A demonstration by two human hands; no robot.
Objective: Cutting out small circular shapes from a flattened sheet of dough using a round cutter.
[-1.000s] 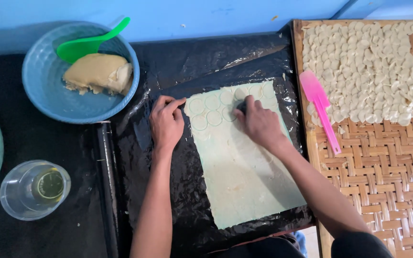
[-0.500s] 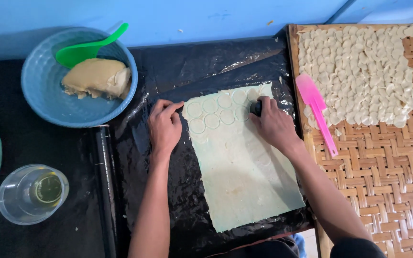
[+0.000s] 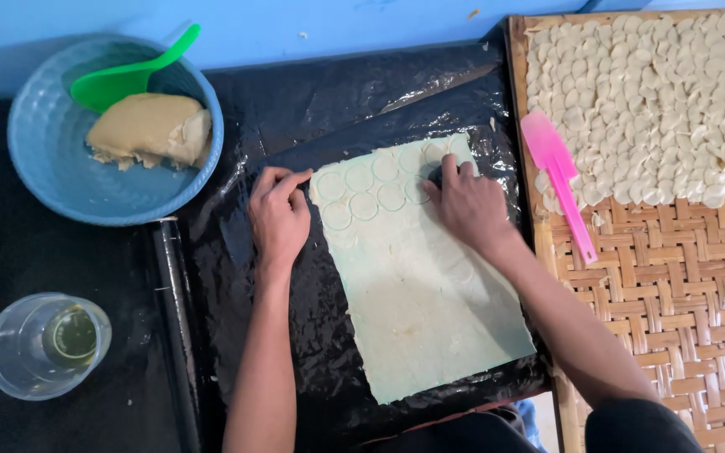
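Item one, as I see it from the head view: a pale, thin rectangular sheet of rolled dough (image 3: 417, 294) lying flat on crinkled black plastic sheeting (image 3: 295, 109) that covers the surface; its far end carries rows of round cut outlines. Item two: my left hand (image 3: 279, 220), fingers curled loosely, palm down on the plastic and touching the sheet's left edge, holding nothing. Item three: my right hand (image 3: 469, 205), pressed down on the sheet's far right corner, fingers closed over a small dark round cutter (image 3: 440, 173), of which only a sliver shows. Item four: a blue plastic bowl (image 3: 52, 168), to the far left, holding a tan lump of dough (image 3: 148, 127) and a green plastic scoop (image 3: 127, 77) leaning on the rim. Item five: a clear plastic cup (image 3: 44, 346) with yellowish liquid in the bottom, near left, well apart from the sheet. Item six: a dark rolling pin (image 3: 176, 327) lying just beside the plastic's left edge. Item seven: a woven bamboo tray (image 3: 681, 294) on the right, its far half covered with many small pale dough rounds (image 3: 639, 101); a pink plastic spatula (image 3: 560, 180) lies on the tray's left side, touching the rounds.
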